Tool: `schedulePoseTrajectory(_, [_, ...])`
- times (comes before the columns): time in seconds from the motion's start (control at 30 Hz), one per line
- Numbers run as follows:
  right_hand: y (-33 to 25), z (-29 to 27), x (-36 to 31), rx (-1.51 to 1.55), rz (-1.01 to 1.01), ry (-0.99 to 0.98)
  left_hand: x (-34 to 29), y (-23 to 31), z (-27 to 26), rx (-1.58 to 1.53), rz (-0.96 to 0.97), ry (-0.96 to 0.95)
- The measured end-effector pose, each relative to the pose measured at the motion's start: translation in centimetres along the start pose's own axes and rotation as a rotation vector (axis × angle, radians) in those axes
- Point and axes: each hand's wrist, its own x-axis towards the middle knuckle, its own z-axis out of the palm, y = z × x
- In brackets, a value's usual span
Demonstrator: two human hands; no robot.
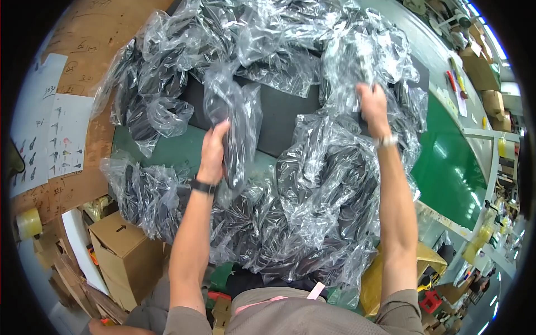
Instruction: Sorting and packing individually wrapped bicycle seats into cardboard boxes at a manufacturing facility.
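My left hand (213,151) is closed on a long dark item in a clear plastic bag (237,137), held upright above the work table. What the dark item is cannot be made out through the film. Over on the right, my right hand (374,111) has its fingers closed at a clear plastic bag (354,67) with something dark inside. Heaped around both hands lie many similar bagged dark pieces (312,184). A flat black panel (279,114) shows between the heaps.
Marked brown board (84,39) with pictured paper sheets (64,137) stands at left. Below it are a cardboard box (125,257) and a tape roll (28,223). A red-handled tool (450,82) lies on the right-hand ledge beside green floor (452,167). A yellow bag (379,282) sits near my right arm.
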Motion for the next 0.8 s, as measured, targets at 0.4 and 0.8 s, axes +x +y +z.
schedulePoseTrajectory(0.4, [-2.2, 0.4, -32.7, 0.299, -0.033, -0.422, -21.5, -6.1, -1.3, 0.216, 0.026, -0.111])
schedulePoseTrajectory(0.8, [-1.2, -3.5, -42.9, 0.666, -0.013, -0.573, -34.8, -4.3, 2.1, 0.283, 0.097, -0.166])
